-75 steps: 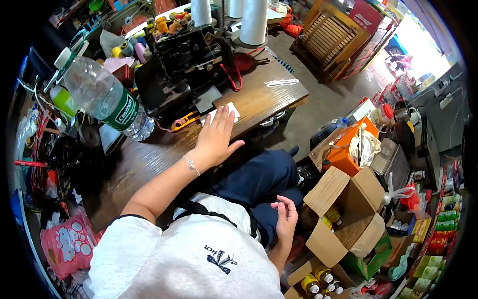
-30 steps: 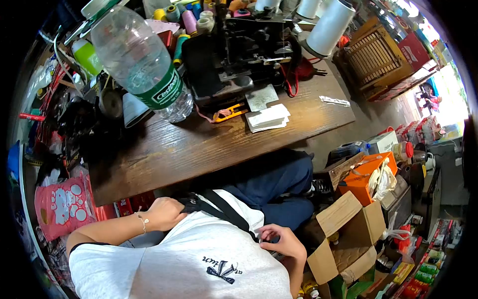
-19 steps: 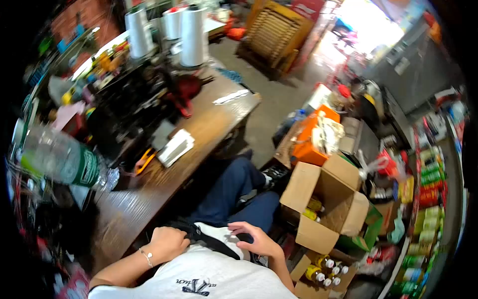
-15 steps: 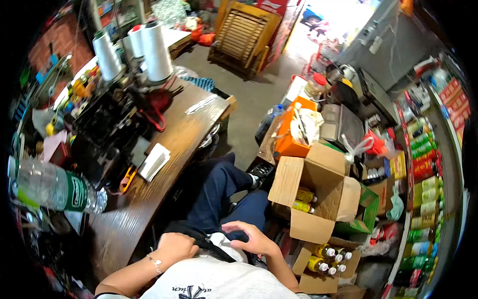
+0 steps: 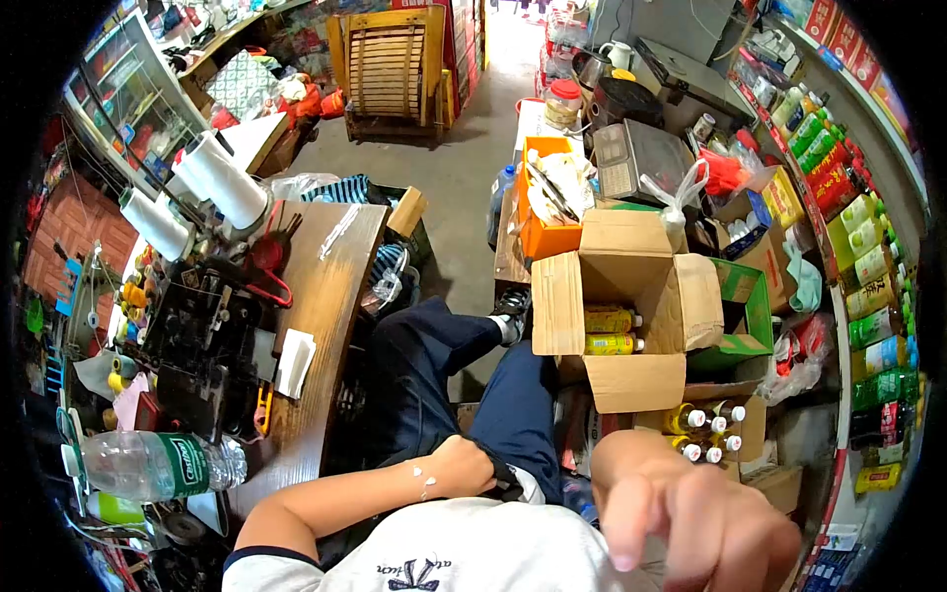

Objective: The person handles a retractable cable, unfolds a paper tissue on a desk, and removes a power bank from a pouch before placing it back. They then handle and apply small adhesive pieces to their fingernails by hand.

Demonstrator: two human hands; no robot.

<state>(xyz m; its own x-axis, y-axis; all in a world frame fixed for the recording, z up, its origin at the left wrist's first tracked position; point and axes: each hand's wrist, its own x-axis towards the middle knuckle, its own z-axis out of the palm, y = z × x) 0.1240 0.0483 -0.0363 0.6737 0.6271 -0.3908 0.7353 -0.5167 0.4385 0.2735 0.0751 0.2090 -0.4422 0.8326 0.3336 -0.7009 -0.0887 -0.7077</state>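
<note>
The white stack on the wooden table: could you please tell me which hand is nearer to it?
Left. The left hand is at the waist, off the wooden table, right of the white stack; the right hand is raised near the camera, farther right.

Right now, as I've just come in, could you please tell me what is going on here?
Someone sits at a wooden table, apparently between handling things. The left hand lies at the waist with its fingers curled; whether it grips anything is hidden. The right hand is up close to the camera, fingers loosely bent, nothing visible in it. On the table, folded white paper lies by a black sewing machine, untouched. An open cardboard box stands beyond the right hand.
</note>
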